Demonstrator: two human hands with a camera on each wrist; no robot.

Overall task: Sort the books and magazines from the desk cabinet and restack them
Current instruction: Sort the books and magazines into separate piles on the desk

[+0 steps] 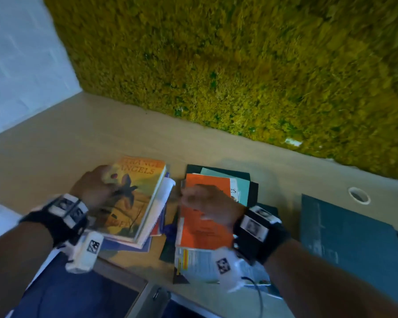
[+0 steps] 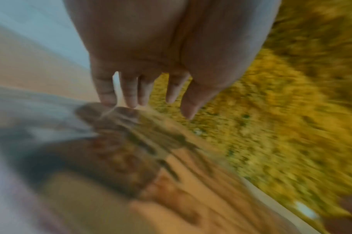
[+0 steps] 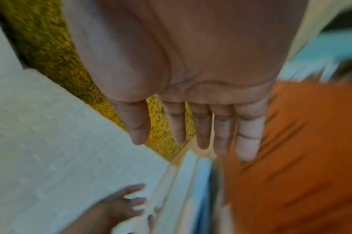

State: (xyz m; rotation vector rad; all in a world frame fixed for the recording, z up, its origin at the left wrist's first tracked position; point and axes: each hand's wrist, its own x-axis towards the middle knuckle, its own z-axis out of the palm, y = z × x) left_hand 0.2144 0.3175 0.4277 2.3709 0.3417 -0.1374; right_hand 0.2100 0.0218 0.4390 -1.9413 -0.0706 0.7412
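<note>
**Two stacks on desk, both hands flat and holding nothing**

On the wooden desk (image 1: 62,145), two piles are lying side by side. The left pile is topped by the paperback "Strange Angels" (image 1: 136,198): stiff enough, likely best gripped at the spine or long edges. The right pile is topped by an orange booklet (image 1: 205,216), judged thin, floppy and prone to sliding; support it from beneath. The left hand (image 1: 97,191) is resting outstretched on the paperback. The right hand (image 1: 207,198) is hovering, fingers straight, over the booklet; contact cannot be confirmed.
</note>
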